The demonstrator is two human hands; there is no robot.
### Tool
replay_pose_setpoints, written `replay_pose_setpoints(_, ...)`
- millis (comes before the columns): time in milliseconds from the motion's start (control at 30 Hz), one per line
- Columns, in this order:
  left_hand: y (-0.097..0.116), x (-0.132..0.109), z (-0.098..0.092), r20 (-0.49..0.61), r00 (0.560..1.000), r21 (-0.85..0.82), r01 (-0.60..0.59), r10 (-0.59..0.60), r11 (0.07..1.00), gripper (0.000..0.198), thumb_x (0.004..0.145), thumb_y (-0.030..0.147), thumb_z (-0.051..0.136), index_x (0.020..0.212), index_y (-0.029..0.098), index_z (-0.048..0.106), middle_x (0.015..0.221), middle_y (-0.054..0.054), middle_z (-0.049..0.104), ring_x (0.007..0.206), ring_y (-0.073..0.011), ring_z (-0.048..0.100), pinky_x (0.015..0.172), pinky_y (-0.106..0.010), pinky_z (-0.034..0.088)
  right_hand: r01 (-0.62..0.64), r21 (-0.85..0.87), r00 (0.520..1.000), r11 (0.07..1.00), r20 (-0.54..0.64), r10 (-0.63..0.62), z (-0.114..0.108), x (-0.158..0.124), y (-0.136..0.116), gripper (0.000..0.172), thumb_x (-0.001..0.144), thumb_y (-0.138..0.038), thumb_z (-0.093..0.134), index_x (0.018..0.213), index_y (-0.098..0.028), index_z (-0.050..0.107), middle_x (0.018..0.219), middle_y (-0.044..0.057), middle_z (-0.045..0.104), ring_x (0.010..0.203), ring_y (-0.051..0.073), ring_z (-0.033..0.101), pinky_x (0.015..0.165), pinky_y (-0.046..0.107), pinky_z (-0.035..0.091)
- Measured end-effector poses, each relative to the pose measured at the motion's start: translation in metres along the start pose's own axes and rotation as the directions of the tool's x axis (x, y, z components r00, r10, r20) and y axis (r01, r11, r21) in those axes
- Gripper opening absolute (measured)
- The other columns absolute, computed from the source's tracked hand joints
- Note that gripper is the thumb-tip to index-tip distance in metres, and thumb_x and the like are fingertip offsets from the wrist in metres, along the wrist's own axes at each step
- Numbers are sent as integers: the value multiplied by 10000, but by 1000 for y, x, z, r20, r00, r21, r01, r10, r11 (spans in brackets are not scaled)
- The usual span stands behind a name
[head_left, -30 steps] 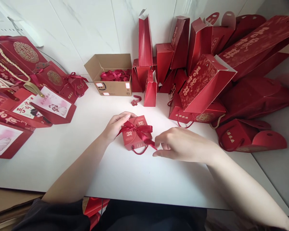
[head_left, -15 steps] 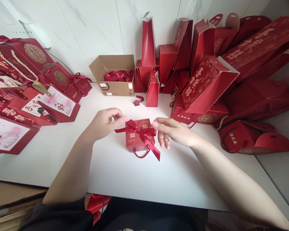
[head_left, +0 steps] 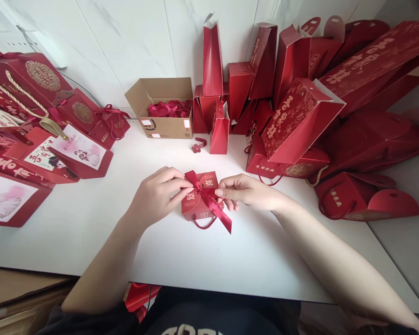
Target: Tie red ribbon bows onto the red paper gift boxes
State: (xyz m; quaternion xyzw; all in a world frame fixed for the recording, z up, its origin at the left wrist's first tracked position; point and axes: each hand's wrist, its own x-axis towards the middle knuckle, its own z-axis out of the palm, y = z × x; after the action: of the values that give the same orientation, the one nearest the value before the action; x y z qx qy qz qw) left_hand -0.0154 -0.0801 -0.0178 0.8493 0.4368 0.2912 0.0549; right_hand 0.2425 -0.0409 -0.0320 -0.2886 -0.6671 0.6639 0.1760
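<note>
A small red box (head_left: 192, 211) with gold print and a twisted cord handle sits on the white table. Across its top lies a dark red ribbon (head_left: 219, 214) tied in a bow, one tail hanging over the front right corner. My left hand (head_left: 162, 193) pinches the bow's left part between thumb and fingertips. At the right side my right hand (head_left: 242, 190) has thumb and forefinger closed on the bow's right loop, its other fingers curled beneath. The ribbon parts between the fingertips are mostly hidden.
Behind stands an open cardboard box (head_left: 169, 128) holding red ribbon bows. A small red flower-shaped piece (head_left: 197, 148) lies near an upright red box (head_left: 219, 132). Red gift boxes (head_left: 293, 125) crowd the right; more red boxes and bags (head_left: 80, 151) stand at the left.
My left hand has moved right and down onto the bow and closed on it. My right hand has shifted slightly left and closed on the loop. The view has shifted slightly.
</note>
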Motion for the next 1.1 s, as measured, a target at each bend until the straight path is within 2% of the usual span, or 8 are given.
replay_pose_setpoints(133,9,1,0,65,996,-12,68,-67,998,140,920,255,533,833,198,626,849,-35,641,810,-175,578,751,-307,446,8,-26,1000,1000,-23,-9,0,0,0,390,904,-515,583,753,-156,618,597,-17,592,567,101,529,603,245,456)
replay_pose_setpoints(267,18,0,-3,187,946,-159,295,-265,942,265,936,354,517,727,192,531,673,18,559,598,-115,479,578,-261,382,28,-57,999,998,-39,-31,0,1,0,391,909,-515,574,747,-160,609,617,-16,577,578,103,515,601,246,437)
replay_pose_setpoints(433,15,-1,-10,431,785,-319,594,-445,739,400,859,446,622,593,179,489,480,40,493,430,-81,440,436,-219,352,38,-56,994,998,-104,-44,1,2,3,414,867,-543,615,695,-169,570,618,-29,541,586,103,502,599,242,415)
replay_pose_setpoints(533,10,0,-11,594,671,-369,717,-444,591,365,824,458,664,620,178,549,492,10,603,415,-112,543,436,-230,454,43,-71,993,997,-110,-50,1,3,4,414,849,-538,640,680,-170,553,618,-30,538,596,109,511,612,248,408)
replay_pose_setpoints(600,8,1,-11,639,636,-385,751,-432,537,349,818,447,674,627,175,569,516,-12,646,440,-132,590,458,-241,493,55,-89,992,994,-108,-65,1,3,5,417,855,-534,635,673,-171,542,614,-32,542,593,108,510,613,248,399)
replay_pose_setpoints(667,6,1,-9,644,632,-388,755,-431,529,333,824,426,673,629,171,584,522,-21,659,469,-136,613,481,-236,500,70,-104,991,992,-103,-81,2,3,5,423,873,-535,613,671,-171,535,615,-30,552,590,105,506,612,247,394)
replay_pose_setpoints(833,3,2,-7,640,671,-422,714,-375,559,284,825,362,671,630,165,613,547,-24,676,526,-137,641,541,-238,505,87,-136,989,987,-105,-102,2,3,5,447,889,-552,581,664,-171,520,615,-24,547,580,103,481,604,252,383)
replay_pose_setpoints(1100,-1,1,-8,651,693,-425,671,-310,608,282,826,333,644,598,174,594,554,-26,685,534,-148,637,553,-257,484,52,-170,987,984,-140,-76,5,4,7,480,895,-593,542,663,-182,459,598,-53,393,529,82,323,511,245,273)
